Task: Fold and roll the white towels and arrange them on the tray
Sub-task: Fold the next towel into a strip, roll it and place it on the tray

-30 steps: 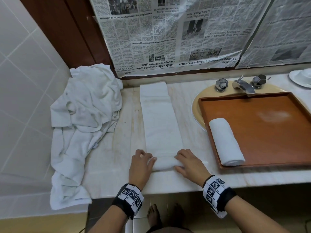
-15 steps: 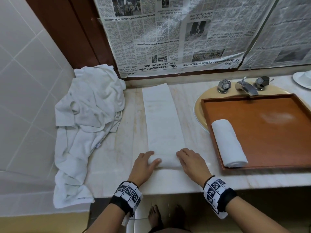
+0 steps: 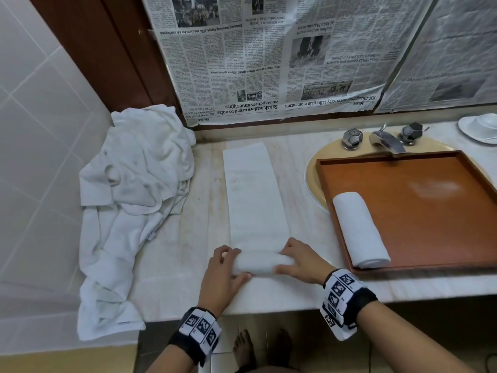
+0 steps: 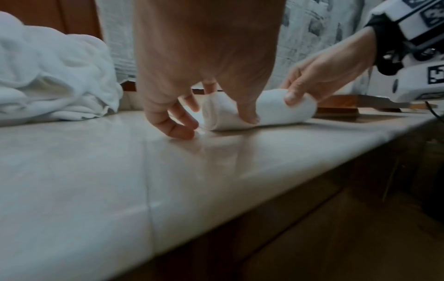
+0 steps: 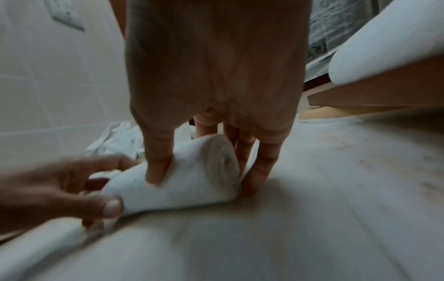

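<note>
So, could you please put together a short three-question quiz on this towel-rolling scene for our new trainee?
1. True or false: the tray already holds one rolled towel.
2. Which hands grip the part-rolled towel? A) left hand only B) right hand only C) both
3. Fill in: the pile of unfolded towels lies to the ____ of the strip.

Key: 1 true; 2 C; 3 left.

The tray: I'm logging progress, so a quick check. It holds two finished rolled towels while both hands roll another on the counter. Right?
Not quite. The head view shows the tray holding one rolled towel, not two. The rest stands: the left hand and right hand are rolling the folded towel on the counter.
</note>
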### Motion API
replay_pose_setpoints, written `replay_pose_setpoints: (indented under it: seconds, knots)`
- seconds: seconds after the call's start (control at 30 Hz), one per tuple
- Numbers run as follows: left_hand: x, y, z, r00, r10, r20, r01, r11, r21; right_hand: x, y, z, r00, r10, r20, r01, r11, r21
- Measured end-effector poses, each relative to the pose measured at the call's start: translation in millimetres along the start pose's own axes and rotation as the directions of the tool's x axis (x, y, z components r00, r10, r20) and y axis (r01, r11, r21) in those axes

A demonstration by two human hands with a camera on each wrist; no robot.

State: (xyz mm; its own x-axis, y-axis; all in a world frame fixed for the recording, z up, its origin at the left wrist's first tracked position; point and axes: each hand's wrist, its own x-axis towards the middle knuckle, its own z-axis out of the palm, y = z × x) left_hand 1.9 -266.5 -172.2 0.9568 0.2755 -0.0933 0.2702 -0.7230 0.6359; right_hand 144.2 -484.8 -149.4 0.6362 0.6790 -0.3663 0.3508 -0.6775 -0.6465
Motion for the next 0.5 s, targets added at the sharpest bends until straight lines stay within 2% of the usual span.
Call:
replay_pose_setpoints:
  seconds: [0.07,0.1,0.17,0.23,0.37,0.43,0.5]
  knots:
    - [7,-3,-11,0.998,-0.015,0.062,0.020,0.997,-0.073,1,0,-6,0.999,0.034,0.028,-0.036,0.999,0.039]
    - [10,-4,-17,0.995,-0.020,0.094,0.029,0.995,-0.092,0,0,-6,0.999,0.032,-0.011,-0.032,0.999,0.031]
    - [16,-6,-26,0.991,-0.036,0.129,0.047,0.995,-0.085,-4,1,-1,0.991,-0.042,-0.124,0.018,0.982,-0.186]
    - [20,-6,-28,0.987,-0.075,0.145,0.088,0.992,-0.085,-9,-2,10,0.967,-0.158,-0.198,0.063,0.907,-0.417]
    - [30,-1,-24,0.973,-0.179,0.147,0.194,0.977,-0.090,-14,-5,29,0.930,-0.254,-0.267,0.120,0.894,-0.431]
    - [33,3,-23,0.957,-0.247,0.151,0.265,0.957,-0.116,-12,-1,34,0.927,-0.282,-0.246,0.140,0.871,-0.472]
    - [35,8,-22,0.955,-0.275,0.115,0.287,0.952,-0.108,-9,1,29,0.945,-0.242,-0.218,0.143,0.910,-0.390]
